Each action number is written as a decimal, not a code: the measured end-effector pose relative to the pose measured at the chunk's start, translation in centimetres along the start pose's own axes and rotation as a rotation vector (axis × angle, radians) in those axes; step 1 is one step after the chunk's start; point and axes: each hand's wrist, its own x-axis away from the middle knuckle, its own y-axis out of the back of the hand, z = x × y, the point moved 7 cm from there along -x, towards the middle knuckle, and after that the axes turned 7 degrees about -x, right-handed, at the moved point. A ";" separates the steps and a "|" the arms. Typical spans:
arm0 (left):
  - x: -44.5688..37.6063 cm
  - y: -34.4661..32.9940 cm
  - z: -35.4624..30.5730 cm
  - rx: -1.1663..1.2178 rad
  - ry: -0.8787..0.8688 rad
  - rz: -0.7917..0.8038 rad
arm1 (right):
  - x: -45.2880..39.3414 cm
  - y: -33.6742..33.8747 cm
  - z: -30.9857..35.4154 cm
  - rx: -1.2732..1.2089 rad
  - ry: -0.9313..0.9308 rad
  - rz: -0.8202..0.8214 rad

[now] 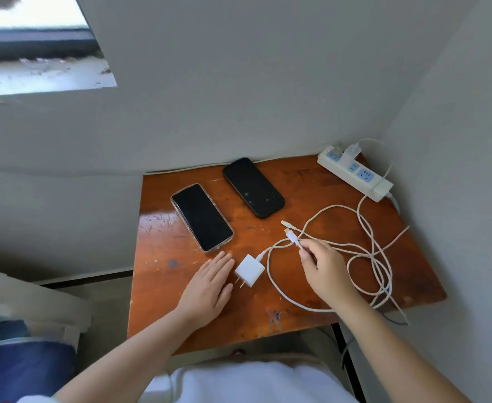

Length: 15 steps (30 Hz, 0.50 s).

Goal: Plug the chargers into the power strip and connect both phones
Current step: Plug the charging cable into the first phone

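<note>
Two dark phones lie face up on the small wooden table [180, 303]: one in a clear case [201, 217] at the left, a black one [253, 187] behind it. A white power strip [355, 173] sits at the far right corner with one white charger [351, 151] plugged in. A second white charger [250, 271] lies loose on its side, prongs toward me. My left hand [208, 287] rests flat just left of it, fingers apart. My right hand [324, 267] pinches a white cable end [293, 237]. Another cable plug [286, 223] lies free beside it.
White cables [375, 257] lie tangled in loops over the table's right half and hang off its right edge. Grey walls close in behind and to the right of the table. A blue object and pale boards [29, 309] sit low at the left.
</note>
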 end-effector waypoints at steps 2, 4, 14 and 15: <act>-0.2 1.7 0.1 -0.003 -0.066 -0.069 | -0.9 -0.6 1.7 0.011 0.076 0.000; -1.1 3.6 0.8 -0.073 -0.082 -0.111 | -1.7 -1.9 2.9 0.040 0.133 0.029; -8.9 5.7 3.5 -0.731 -0.268 0.422 | -3.9 -8.2 3.7 0.279 0.146 0.215; -9.3 5.6 3.2 -0.768 -0.299 0.465 | -4.1 -8.5 3.7 0.314 0.160 0.217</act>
